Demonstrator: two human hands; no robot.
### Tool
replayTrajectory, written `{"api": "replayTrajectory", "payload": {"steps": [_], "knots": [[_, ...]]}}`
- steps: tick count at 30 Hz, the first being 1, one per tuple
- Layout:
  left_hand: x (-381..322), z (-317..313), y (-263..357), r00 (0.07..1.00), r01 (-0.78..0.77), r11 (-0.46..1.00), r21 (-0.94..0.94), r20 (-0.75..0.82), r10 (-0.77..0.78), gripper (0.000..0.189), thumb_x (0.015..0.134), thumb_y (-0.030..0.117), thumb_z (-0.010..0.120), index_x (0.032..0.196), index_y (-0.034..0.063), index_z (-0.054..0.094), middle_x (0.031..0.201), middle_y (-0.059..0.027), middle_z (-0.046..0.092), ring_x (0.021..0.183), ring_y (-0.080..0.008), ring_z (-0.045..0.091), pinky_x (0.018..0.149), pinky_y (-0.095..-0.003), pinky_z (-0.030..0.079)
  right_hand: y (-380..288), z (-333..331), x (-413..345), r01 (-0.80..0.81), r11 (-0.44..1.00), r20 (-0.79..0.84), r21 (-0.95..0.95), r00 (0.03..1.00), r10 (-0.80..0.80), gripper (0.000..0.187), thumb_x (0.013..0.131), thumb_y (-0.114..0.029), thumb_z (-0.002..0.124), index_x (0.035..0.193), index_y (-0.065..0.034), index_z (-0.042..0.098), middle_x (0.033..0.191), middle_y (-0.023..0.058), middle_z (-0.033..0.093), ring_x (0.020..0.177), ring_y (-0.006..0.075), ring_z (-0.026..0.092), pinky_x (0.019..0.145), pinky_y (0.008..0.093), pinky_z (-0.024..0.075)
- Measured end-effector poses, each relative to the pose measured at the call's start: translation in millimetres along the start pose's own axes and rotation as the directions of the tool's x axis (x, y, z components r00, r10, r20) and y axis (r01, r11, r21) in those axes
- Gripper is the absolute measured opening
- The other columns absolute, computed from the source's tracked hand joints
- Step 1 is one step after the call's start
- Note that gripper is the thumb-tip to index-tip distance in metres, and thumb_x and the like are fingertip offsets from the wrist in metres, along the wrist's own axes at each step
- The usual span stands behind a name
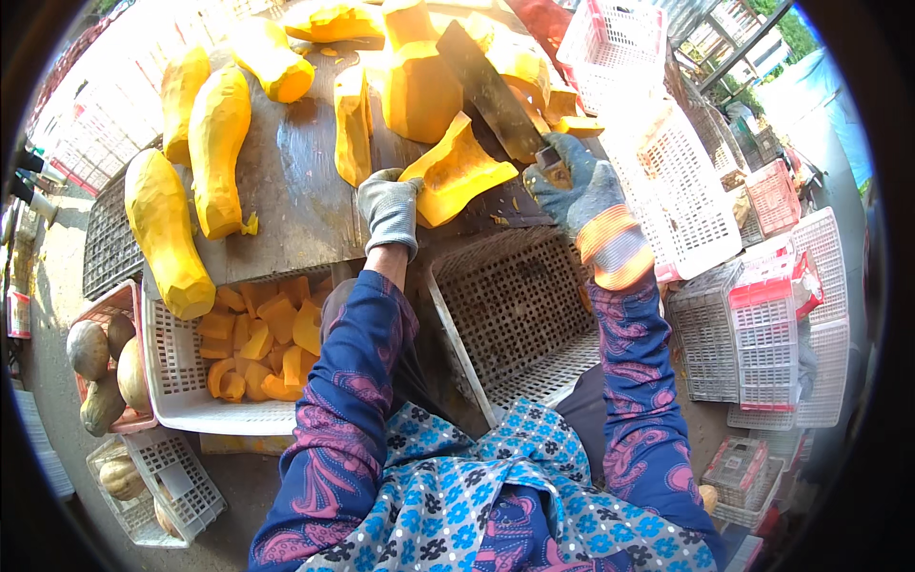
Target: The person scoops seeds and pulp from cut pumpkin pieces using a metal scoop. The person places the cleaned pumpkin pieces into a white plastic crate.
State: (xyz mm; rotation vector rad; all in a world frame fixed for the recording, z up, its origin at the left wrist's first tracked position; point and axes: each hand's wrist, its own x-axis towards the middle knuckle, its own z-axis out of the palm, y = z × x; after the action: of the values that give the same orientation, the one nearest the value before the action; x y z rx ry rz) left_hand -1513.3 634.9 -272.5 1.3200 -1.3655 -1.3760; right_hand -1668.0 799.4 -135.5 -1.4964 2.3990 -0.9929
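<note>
My gloved left hand (389,211) grips the left edge of a hollowed, peeled pumpkin piece (461,171) at the front of a wooden board table (300,236). In my gloved right hand (582,189) is the handle of a broad-bladed cleaver (490,89); its blade points up and to the left, above the pumpkin pieces. A long peeled slice (352,129) lies just beyond my left hand, with a large cut pumpkin chunk (422,93) beside it. Several whole peeled pumpkins (220,143) lie at the left of the table, one (168,236) jutting over its front edge.
Below the table's front left, a white crate (221,422) holds many pumpkin chunks (268,336). A tilted crate (515,314) stands between my arms. Unpeeled pumpkins (89,350) fill a crate at far left. A white basket (686,207) and stacked crates (765,343) stand at right.
</note>
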Motion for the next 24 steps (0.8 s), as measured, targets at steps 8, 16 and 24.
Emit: {"api": "replayTrajectory", "payload": {"steps": [8,16,24], "knots": [[-3,3,11,0.987,-0.158,0.957,0.244,0.054,0.149,0.030,0.066,0.015,0.079,0.090,-0.0007,0.070,0.081,-0.0157,0.070,0.073,-0.0257,0.068,0.072,-0.0323,0.052,37,71,37,-0.070,0.864,0.484,-0.499,0.805,0.344,0.036,0.080,-0.026,0.065,0.112,-0.0106,0.061,0.113,0.0156,0.062,0.108,0.0333,0.058,0.090,0.0402,0.0473],[13,18,17,0.963,-0.259,0.738,0.623,0.222,0.151,0.037,0.066,0.026,0.075,0.094,0.0018,0.069,0.080,-0.0152,0.069,0.075,-0.0246,0.067,0.072,-0.0347,0.050,60,75,39,-0.064,0.981,0.596,-0.185,0.787,0.163,0.022,0.075,-0.012,0.067,0.095,-0.0041,0.062,0.083,0.0083,0.065,0.073,0.0195,0.059,0.068,0.0308,0.0484],[33,17,-2,0.930,-0.165,0.967,0.192,0.358,0.087,0.028,0.070,0.010,0.072,0.095,0.0002,0.068,0.077,-0.0054,0.068,0.070,-0.0134,0.062,0.067,-0.0271,0.050,101,72,41,-0.364,0.920,0.677,0.145,0.715,0.176,0.018,0.075,-0.010,0.070,0.092,-0.0057,0.065,0.084,0.0028,0.067,0.076,0.0132,0.060,0.069,0.0273,0.0486]]}}
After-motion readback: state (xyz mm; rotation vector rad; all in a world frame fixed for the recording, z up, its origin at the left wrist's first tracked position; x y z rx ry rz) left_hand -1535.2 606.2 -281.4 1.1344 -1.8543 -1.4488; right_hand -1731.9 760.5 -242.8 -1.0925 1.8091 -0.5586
